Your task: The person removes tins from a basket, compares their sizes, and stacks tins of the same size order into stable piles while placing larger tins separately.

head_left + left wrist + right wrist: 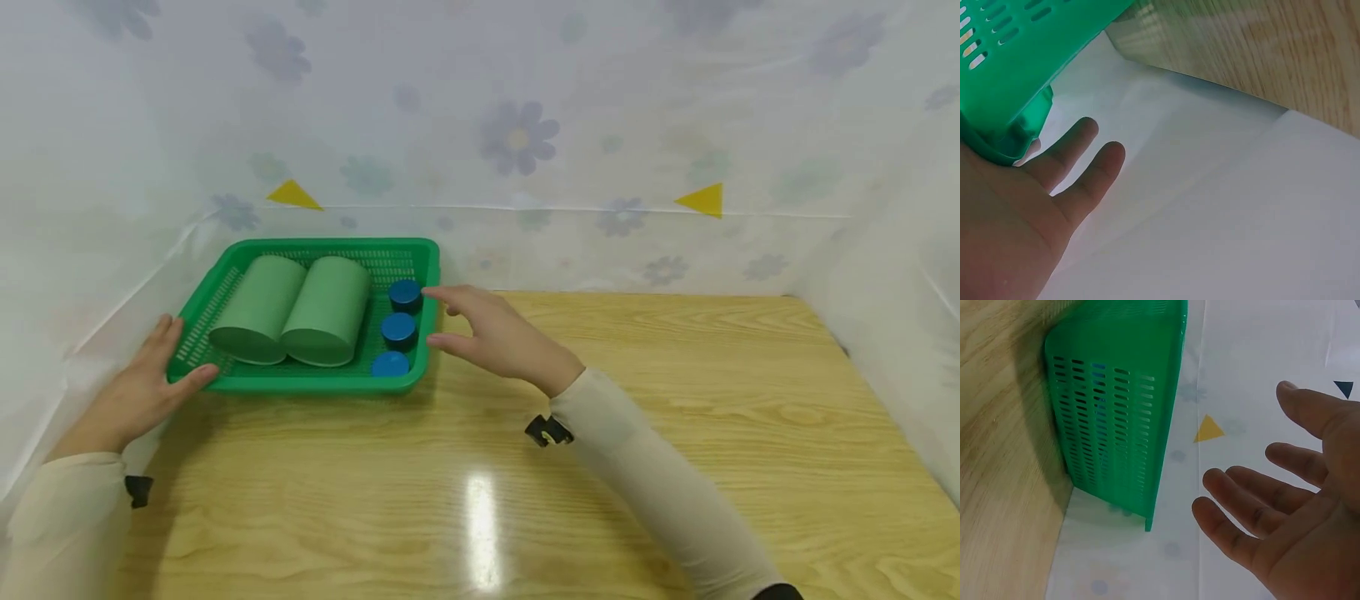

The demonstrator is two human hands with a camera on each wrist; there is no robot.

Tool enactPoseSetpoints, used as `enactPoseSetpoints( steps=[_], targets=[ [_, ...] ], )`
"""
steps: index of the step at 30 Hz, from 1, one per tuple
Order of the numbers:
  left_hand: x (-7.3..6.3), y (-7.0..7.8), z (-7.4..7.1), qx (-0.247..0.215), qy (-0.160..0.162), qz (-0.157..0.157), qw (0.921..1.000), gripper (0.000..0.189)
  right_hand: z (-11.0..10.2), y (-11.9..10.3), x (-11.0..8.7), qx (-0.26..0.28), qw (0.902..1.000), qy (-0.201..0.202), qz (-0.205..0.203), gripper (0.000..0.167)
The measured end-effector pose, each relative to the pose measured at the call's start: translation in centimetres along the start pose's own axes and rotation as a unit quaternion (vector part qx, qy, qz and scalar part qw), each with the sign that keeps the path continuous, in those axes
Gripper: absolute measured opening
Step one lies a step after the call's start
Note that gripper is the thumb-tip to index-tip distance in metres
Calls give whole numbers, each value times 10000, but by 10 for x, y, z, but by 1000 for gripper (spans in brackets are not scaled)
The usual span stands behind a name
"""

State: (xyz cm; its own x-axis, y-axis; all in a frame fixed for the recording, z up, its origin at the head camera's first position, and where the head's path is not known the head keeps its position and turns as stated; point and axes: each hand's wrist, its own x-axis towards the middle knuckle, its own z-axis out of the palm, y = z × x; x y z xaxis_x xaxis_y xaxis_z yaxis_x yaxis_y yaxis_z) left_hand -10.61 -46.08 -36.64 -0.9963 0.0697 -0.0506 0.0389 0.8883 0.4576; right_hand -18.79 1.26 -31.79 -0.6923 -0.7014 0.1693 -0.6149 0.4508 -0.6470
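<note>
A green plastic basket [300, 385] with slotted walls sits at the left of the table. Inside it, two light green cylinders [258, 304] lie side by side on the left. Three small round blue-topped pieces [398, 331] form a row along the right wall. My left hand [142, 392] is at the near left corner, thumb at the front rim and fingers spread along the outer left side; in the left wrist view two fingers extend straight past the corner. Beside the right wall, my right hand [495, 333] holds nothing, its fingers spread and apart from the basket in the right wrist view.
The wood-grain table [637, 467] extends to the right and toward me. Flower-patterned white sheeting [600, 108] rises behind and at both sides, close to the basket's left. Two yellow triangles [701, 200] mark the back sheet.
</note>
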Motion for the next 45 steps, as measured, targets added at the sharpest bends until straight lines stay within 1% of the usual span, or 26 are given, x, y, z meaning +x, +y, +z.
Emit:
enactPoseSetpoints(
  steps=[2,7,11,14,18,21,24,26,30,31,34,35,37,41,42,45],
  targets=[
    [1,0,0,-4,-44,-40,10000,90,5,0,8,73,10000,-54,31,62],
    [2,-1,1,-37,-33,-72,10000,90,20,-2,27,173,9994,-278,65,61],
    [0,-1,2,-21,8,-64,10000,90,30,-3,40,95,9985,-532,118,62],
    [0,0,3,-34,16,-59,10000,90,36,-5,46,-70,9975,-669,214,61],
    [0,0,2,-52,21,-44,10000,90,46,-8,58,-527,9945,-884,216,61],
    [0,-1,0,-24,23,-46,10000,90,57,-10,68,-1155,9860,-1200,67,61],
    [-1,0,-1,27,12,-74,10000,90,66,-11,75,-1842,9721,-1448,-97,57],
    [-1,0,-1,57,13,-86,9999,90,71,-13,80,-2211,9625,-1567,-139,49],
    [-2,-1,0,83,24,-82,9999,90,77,-17,88,-2481,9526,-1758,-34,22],
    [-3,-1,1,78,24,-81,9999,90,78,-17,90,-2516,9506,-1820,17,21],
    [-2,-1,1,56,4,-80,10000,90,82,-18,95,-2619,9452,-1943,181,34],
    [-2,-1,1,53,0,-81,10000,90,83,-19,96,-2652,9433,-1981,244,36],
    [-2,0,1,33,-8,-89,10000,90,84,-21,97,-2732,9391,-2059,320,31],
    [-2,1,0,-1,6,-107,9999,90,83,-24,99,-2940,9284,-2245,350,10],
    [-2,1,0,-4,8,-112,9999,90,83,-25,99,-2987,9260,-2283,342,8],
    [-3,0,-1,16,-6,-133,9999,90,84,-26,100,-3079,9212,-2346,402,17]
  ],
)
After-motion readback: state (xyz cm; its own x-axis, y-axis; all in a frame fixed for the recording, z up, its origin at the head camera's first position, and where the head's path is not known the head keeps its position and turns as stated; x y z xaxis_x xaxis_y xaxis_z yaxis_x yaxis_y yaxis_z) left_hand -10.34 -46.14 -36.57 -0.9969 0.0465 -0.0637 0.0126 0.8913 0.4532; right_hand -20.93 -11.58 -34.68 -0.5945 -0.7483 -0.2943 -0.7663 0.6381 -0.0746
